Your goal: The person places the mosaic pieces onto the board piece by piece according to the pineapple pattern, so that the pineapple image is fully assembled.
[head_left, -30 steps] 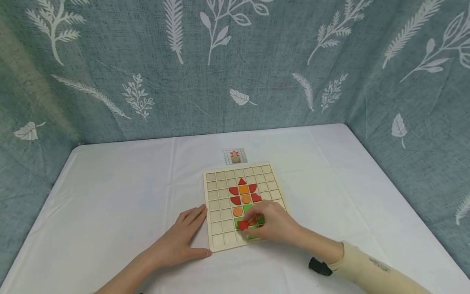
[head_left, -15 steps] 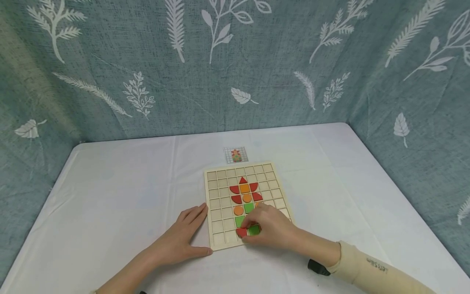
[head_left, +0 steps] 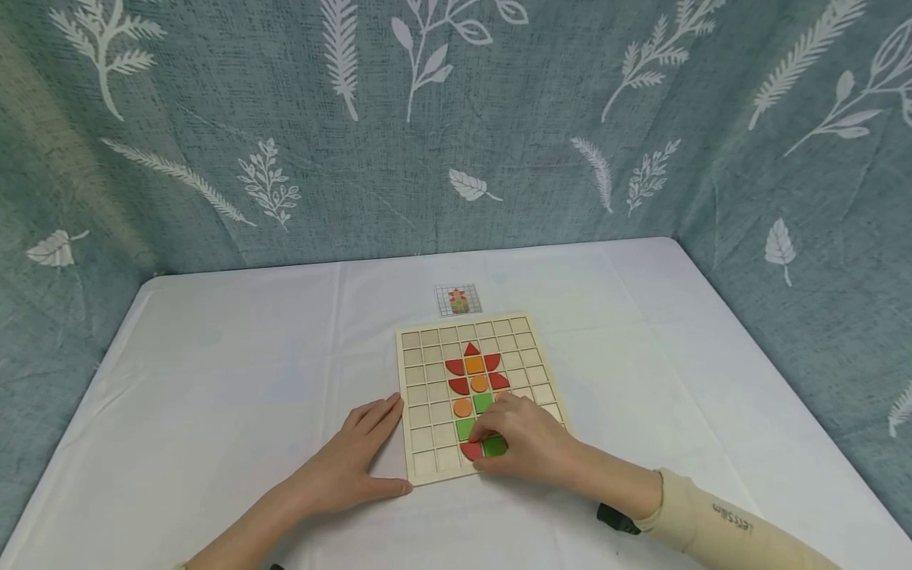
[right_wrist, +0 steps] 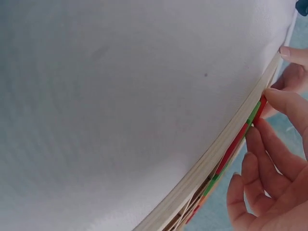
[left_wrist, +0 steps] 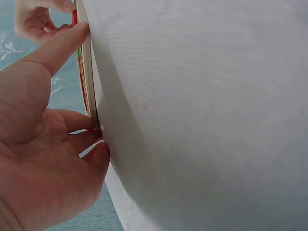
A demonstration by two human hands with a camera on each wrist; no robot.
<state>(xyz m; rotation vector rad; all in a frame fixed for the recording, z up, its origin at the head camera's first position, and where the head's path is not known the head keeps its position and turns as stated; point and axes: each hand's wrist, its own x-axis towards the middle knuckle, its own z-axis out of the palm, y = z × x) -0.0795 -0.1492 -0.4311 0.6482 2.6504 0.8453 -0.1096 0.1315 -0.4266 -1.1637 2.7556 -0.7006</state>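
Observation:
A wooden grid board (head_left: 422,439) lies on the white-covered table, with a pattern of red, orange and green flat pieces in its cells. My right hand (head_left: 530,443) pinches a red quarter-circle piece (head_left: 470,451) between thumb and index finger, at a cell in the front row. Just left of my right fingers is a green square (head_left: 465,429); another green square (head_left: 494,446) sits beside the red piece. My left hand (head_left: 352,467) rests against the board, fingertips at its left edge and thumb at the near-left corner. The right hand hides part of the pattern.
Behind the board lies a small gridded card (head_left: 458,301) printed with a similar coloured figure. A teal curtain (head_left: 356,198) with white leaf prints hangs along the table's back and sides. Something black (head_left: 617,518) shows below the right wrist.
My right hand has brought the red quarter-circle down from over the green square to the front-row cell, where it now lies flatter. The left hand has stayed in place.

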